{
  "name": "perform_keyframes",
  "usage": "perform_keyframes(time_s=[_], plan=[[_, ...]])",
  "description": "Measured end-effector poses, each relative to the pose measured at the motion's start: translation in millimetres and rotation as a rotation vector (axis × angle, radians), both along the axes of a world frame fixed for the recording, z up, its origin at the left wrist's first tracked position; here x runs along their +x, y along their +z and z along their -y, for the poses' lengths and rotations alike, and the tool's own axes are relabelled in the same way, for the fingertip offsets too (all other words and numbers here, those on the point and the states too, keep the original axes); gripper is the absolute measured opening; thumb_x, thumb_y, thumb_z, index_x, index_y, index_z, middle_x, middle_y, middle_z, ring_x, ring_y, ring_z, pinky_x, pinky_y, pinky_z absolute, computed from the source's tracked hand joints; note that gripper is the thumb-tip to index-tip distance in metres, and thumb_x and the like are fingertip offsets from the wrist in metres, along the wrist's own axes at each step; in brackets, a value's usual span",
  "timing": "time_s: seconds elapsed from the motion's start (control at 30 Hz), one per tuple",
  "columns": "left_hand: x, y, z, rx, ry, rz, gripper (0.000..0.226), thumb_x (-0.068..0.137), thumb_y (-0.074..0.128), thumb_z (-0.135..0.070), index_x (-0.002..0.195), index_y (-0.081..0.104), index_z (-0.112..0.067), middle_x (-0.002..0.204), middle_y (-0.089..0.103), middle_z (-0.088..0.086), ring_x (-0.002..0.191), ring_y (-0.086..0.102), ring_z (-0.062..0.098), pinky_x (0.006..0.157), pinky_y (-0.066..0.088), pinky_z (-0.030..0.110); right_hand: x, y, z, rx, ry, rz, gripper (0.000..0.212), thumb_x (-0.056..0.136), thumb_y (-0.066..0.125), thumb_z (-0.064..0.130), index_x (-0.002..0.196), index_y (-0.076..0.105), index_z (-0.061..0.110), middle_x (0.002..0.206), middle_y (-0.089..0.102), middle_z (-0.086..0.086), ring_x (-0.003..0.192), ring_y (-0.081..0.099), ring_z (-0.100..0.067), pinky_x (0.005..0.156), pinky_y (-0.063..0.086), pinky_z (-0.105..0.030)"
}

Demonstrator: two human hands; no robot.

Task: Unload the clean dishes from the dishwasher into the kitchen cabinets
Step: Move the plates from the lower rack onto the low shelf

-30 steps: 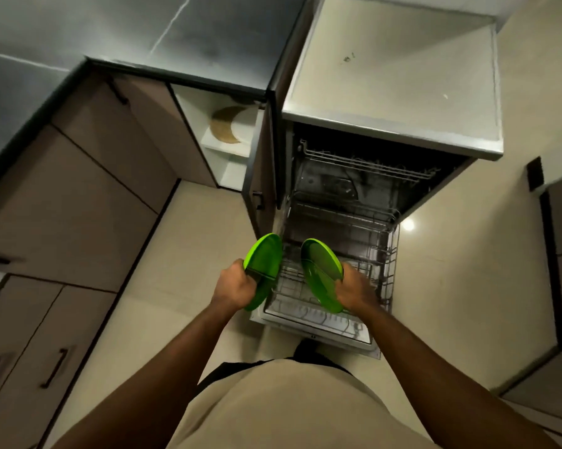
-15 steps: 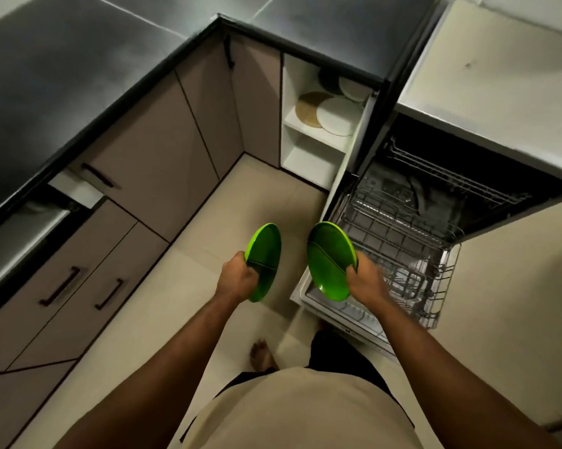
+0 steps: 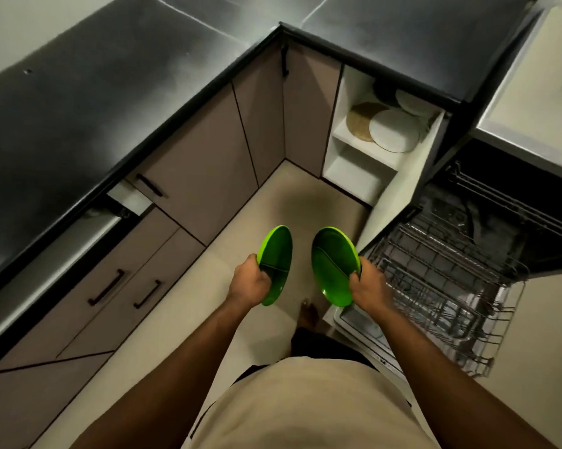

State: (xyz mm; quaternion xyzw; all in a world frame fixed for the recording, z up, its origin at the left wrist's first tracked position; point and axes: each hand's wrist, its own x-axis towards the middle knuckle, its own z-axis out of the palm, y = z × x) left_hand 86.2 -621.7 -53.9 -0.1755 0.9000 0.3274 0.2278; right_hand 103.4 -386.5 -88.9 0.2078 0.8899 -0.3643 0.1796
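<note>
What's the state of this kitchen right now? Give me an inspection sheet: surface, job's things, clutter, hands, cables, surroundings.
Surface: dark countertop wraps the corner.
Job's things: dishwasher rack pulled out; open cabinet shelf holds white plates and a tan round mat.
Clutter: nothing seen.
Hands: left hand grips left green plate, right hand grips right green plate, both on edge.
Cables: nothing seen.
Surroundings: beige floor; closed drawers with dark handles.

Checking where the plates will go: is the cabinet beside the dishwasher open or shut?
Open. The cabinet shows its white shelves, with white plates lying on the upper one; its door stands swung out.
</note>
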Motion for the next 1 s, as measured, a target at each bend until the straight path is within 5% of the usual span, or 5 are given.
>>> perform_keyframes(time_s=[0.57,1.0], plan=[[-141.5,-17.2,31.8,-0.033,-0.127,0.018,0.03,0.087,0.042,-0.006,0.113,0.056,-0.007,0.102,0.066,0.021,0.092,0.063,0.04,0.076,0.053,0.043,-115.6,-11.8,56.1,0.038,-0.04,0.115,0.027,0.089,0.048,0.015,0.114,0.057,0.019,0.101,0.067,-0.017,0.091,0.062,-0.037,0.076,0.051,-0.04],[-275.2,-43.1,62.1,-0.005,-0.442,0.1,0.026,0.088,0.041,-0.005,0.112,0.052,-0.007,0.103,0.063,0.024,0.094,0.061,0.044,0.077,0.049,0.045,-202.6,-33.0,97.6,0.052,-0.4,0.109,0.027,0.088,0.051,0.007,0.114,0.06,0.011,0.101,0.066,-0.024,0.093,0.062,-0.04,0.074,0.048,-0.041]])
